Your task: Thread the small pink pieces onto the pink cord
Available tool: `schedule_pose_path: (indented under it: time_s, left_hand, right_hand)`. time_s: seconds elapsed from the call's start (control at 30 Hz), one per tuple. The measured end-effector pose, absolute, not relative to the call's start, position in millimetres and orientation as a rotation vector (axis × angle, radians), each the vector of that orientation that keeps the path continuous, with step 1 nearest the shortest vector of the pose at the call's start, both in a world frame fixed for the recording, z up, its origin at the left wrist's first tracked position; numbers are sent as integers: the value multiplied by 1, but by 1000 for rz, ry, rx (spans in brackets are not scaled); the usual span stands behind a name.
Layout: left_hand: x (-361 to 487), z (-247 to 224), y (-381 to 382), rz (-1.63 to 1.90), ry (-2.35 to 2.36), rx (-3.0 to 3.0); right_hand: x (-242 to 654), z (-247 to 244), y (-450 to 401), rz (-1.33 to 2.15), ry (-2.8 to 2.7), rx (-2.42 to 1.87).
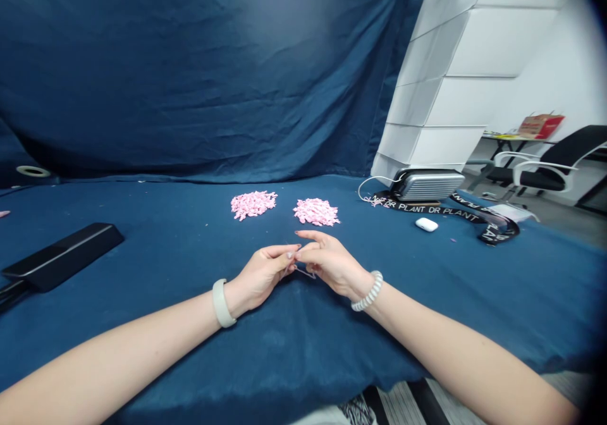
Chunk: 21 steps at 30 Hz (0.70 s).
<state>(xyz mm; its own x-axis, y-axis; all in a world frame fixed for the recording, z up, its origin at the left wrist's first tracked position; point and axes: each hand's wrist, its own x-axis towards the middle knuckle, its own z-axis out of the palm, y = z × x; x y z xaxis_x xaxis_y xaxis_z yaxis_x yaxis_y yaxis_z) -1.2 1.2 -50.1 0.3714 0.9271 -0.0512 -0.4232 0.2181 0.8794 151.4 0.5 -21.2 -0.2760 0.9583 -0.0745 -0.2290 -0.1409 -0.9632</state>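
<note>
My left hand (266,273) and my right hand (331,259) meet fingertip to fingertip just above the blue cloth. Between them is a thin pale pink strand (306,273), and a short loop of it hangs below the fingers. Both hands are closed in a pinch on this strand; the exact grip is too small to make out. A little beyond my hands lie two heaps of small pink pieces, one to the left (253,204) and one to the right (316,211). The right heap is nearest my right fingertips, without contact.
Blue cloth (165,241) covers the table. A black flat-headed device (66,255) lies at left, with a tape roll (33,171) behind. At right are a silver ridged case (429,185), a lettered black strap (417,208) and a white earbud case (426,224). White boxes (450,102) stand behind.
</note>
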Motion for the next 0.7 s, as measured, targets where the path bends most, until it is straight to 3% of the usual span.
schedule_pose_path:
  time_s: [0.6, 0.7]
  left_hand:
    - [3, -44, -4, 1109, 628, 965]
    - [-1, -42, -5, 1131, 696, 981]
  right_hand:
    - [148, -24, 0, 1513, -1332, -913]
    - [157, -20, 0, 1349, -1514, -859]
